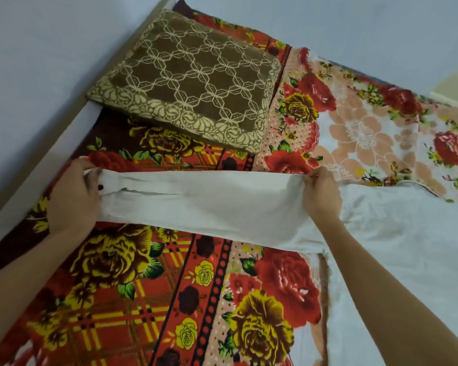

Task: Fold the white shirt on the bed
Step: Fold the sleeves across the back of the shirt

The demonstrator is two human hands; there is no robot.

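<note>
The white shirt (397, 233) lies spread on the right side of the bed, its body flat on the floral sheet. One long sleeve (201, 204) stretches out to the left across the red and yellow flowers. My left hand (73, 196) grips the cuff end of that sleeve, where a dark button shows. My right hand (321, 195) pinches the sleeve near the shoulder seam. The sleeve is held taut between both hands, just above the sheet.
A brown patterned pillow (188, 83) lies at the head of the bed, beyond the sleeve. The floral bedsheet (169, 299) covers the mattress. A pale wall (37, 62) and a light bed frame edge (72, 122) run along the left.
</note>
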